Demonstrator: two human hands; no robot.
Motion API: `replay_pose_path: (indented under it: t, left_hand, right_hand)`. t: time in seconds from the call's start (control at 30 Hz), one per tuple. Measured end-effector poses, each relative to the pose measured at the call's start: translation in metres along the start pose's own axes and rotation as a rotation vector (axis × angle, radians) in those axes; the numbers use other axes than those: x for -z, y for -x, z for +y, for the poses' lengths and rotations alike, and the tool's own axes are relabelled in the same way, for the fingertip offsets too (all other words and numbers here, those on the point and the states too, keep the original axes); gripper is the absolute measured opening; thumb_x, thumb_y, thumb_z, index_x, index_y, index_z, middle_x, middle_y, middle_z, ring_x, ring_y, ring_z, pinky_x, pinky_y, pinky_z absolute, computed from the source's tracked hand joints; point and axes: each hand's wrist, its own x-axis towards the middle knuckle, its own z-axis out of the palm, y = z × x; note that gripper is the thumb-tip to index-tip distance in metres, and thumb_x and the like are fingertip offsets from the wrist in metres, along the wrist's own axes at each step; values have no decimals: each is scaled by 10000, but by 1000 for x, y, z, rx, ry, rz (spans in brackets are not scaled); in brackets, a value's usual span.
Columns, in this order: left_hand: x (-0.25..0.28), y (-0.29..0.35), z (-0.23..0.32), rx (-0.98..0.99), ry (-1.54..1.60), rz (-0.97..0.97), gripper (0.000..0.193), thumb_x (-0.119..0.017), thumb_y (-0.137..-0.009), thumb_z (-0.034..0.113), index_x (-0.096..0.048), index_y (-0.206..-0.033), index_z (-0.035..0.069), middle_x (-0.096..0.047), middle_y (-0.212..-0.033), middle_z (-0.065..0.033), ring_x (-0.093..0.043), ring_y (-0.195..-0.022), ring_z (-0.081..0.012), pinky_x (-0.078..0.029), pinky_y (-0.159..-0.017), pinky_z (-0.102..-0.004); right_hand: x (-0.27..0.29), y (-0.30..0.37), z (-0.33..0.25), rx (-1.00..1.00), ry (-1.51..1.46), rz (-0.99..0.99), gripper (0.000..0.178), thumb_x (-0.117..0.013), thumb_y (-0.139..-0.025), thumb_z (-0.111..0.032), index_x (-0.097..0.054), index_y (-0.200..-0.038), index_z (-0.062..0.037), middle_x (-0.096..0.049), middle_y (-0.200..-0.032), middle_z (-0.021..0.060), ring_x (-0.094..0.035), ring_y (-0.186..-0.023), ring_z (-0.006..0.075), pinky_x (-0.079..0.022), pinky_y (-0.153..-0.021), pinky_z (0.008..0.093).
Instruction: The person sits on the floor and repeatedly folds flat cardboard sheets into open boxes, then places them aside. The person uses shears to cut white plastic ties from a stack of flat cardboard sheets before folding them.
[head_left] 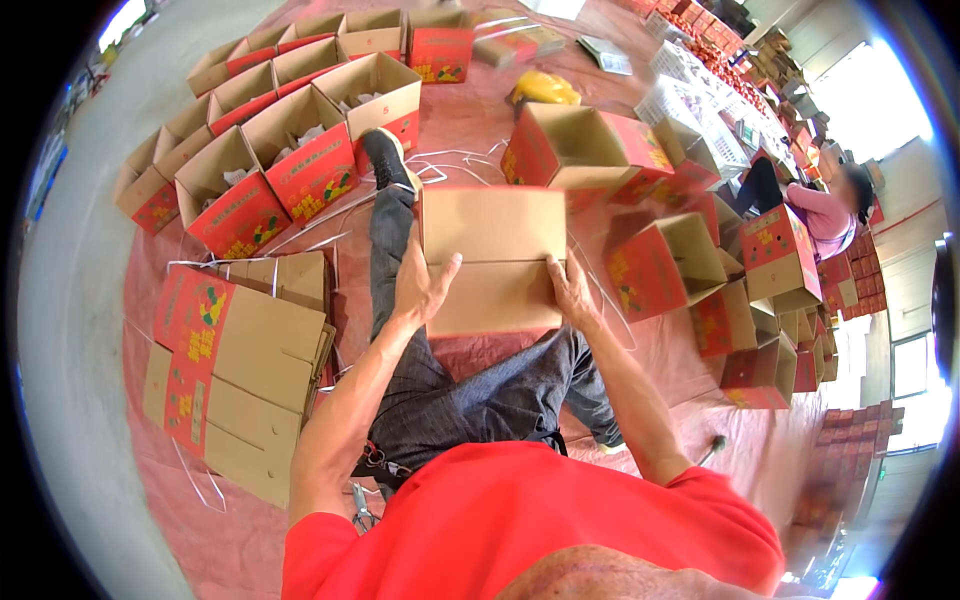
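Note:
Between my legs I hold a cardboard box (495,225) with its brown face up, a seam running across the middle where two panels meet. My left hand (424,282) grips its left side, thumb lying on the top. On the opposite side my right hand (571,288) presses the edge in the same way, its thumb also on the brown face. The box's red lower sides barely show, and its underside is hidden. Left of my leg lies a stack of flattened red and brown cartons (262,340), with white strapping around its far end.
Rows of open red boxes (310,180) stand at the far left, some with pale stuff inside. More open boxes (665,262) stand at the right, near a seated person (825,215). A yellow bag (545,88), white crates (690,112) and loose straps (455,160) lie beyond.

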Motion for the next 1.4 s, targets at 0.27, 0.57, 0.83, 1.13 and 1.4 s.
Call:
replay_pose_path:
  t: [0.27,0.57,0.83,1.13,1.4]
  left_hand:
    - [41,12,73,-601,-243,79,988,-735,-906,346,-240,-1661,-56,-327,-1689,-292,-304,-1582,-476,-268,-1293,-540]
    - [20,99,-88,-335,-272,-209,912,-725,-961,362,-305,-1662,-41,-337,-1707,-286,-321,-1591,-447,-249,-1316,-504]
    - [-49,-18,-61,22,160,72,1036,-647,-1013,611,-226,-1688,-54,-239,-1750,-295,-206,-1639,-435,-196,-1330,-479]
    - [-40,-218,-25,-443,-848,-92,886,-761,-907,392,-389,-1659,105,-291,-1753,-208,-261,-1597,-499,-215,-1319,-595]
    - [-93,-121,-85,-373,-1051,-306,1086,-812,-896,438,-225,-1713,28,-105,-1816,-146,-48,-1669,-416,-302,-1286,-625]
  right_hand:
    - [65,15,-59,334,163,-28,546,-735,-962,-91,-517,-1457,-12,-651,-1303,238,-632,-1248,372,-506,-1040,476]
    - [92,90,119,-109,-129,55,592,-517,-1097,-305,-398,-1604,-22,-542,-1571,204,-531,-1440,346,-408,-1201,445]
    - [30,10,92,-207,-136,221,867,-609,-1069,-465,-221,-1699,-12,-418,-1685,214,-453,-1517,363,-313,-1270,455]
    - [-24,-102,27,363,418,137,912,-787,-866,-84,-328,-1648,15,-479,-1592,309,-503,-1451,451,-423,-1177,521]
    - [-60,-23,82,-519,391,-604,736,-707,-950,-286,-423,-1578,-30,-618,-1434,314,-584,-1353,451,-407,-1175,550]
